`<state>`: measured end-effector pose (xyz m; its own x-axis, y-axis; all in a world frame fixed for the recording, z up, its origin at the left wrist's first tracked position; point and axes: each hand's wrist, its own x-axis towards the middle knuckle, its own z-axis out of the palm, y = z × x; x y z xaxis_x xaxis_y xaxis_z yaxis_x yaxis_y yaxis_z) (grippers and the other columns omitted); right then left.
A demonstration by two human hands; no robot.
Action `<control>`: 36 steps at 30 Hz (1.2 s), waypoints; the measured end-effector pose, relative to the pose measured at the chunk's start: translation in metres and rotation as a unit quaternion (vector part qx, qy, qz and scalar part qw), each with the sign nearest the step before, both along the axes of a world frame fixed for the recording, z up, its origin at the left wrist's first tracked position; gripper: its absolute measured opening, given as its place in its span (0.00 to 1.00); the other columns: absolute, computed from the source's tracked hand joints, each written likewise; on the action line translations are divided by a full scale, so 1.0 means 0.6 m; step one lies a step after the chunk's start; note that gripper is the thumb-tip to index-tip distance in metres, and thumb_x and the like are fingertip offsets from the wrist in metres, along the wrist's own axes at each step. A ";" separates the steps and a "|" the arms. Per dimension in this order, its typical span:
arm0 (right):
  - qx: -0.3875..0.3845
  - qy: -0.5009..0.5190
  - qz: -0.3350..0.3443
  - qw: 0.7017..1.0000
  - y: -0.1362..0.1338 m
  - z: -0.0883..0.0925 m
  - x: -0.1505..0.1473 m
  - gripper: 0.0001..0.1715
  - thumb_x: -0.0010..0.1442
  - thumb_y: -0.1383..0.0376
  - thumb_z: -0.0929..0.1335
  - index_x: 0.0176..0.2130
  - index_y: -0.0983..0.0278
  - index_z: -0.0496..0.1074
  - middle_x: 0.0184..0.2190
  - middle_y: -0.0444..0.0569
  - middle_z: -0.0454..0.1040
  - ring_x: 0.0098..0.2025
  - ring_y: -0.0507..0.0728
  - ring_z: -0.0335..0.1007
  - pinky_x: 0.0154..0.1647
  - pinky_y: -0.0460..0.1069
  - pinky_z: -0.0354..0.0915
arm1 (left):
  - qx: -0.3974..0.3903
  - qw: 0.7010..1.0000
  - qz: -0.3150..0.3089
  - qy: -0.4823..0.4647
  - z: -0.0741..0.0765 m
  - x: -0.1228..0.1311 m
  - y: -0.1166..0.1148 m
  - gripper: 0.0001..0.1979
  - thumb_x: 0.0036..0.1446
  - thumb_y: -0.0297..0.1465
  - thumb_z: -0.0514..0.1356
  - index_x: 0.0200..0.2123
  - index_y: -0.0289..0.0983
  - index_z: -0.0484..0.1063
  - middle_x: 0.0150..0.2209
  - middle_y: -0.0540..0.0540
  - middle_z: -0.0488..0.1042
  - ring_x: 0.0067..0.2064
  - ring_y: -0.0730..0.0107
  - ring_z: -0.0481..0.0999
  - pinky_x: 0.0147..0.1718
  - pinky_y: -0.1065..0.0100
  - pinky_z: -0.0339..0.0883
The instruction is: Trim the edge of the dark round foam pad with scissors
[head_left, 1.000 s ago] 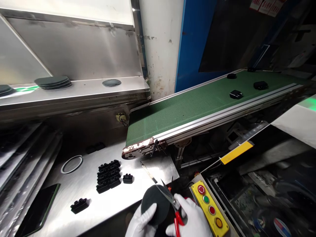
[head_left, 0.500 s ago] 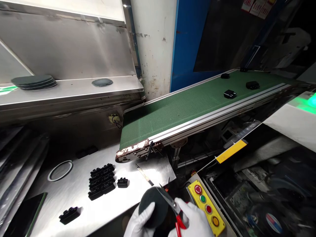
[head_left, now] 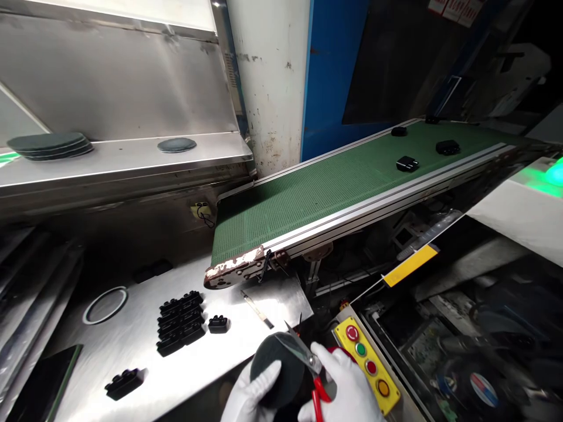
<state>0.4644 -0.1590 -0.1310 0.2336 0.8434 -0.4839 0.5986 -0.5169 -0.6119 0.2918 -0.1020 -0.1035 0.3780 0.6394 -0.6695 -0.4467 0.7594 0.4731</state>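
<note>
My gloved left hand (head_left: 253, 394) grips the dark round fibre disc (head_left: 276, 368) just left of the yellow push-button box (head_left: 368, 366); my right hand (head_left: 345, 391) is closed on red-handled scissors (head_left: 308, 364), blades at the disc's upper edge. Edge trimming, I judge; the next snip needs the disc turned slightly.

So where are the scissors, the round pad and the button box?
scissors (head_left: 303, 351), head view, the blades
round pad (head_left: 285, 381), head view, its middle
button box (head_left: 366, 358), head view, yellow face
</note>
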 end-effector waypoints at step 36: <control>0.000 0.023 0.034 0.999 -0.010 0.066 0.029 0.42 0.36 0.70 0.79 0.53 0.54 0.78 0.39 0.49 0.76 0.39 0.59 0.77 0.45 0.50 0.70 | 0.019 0.994 -0.103 -0.034 0.028 -0.010 0.008 0.11 0.59 0.26 0.64 0.44 0.35 0.84 0.41 0.39 0.85 0.49 0.49 0.82 0.51 0.57 0.73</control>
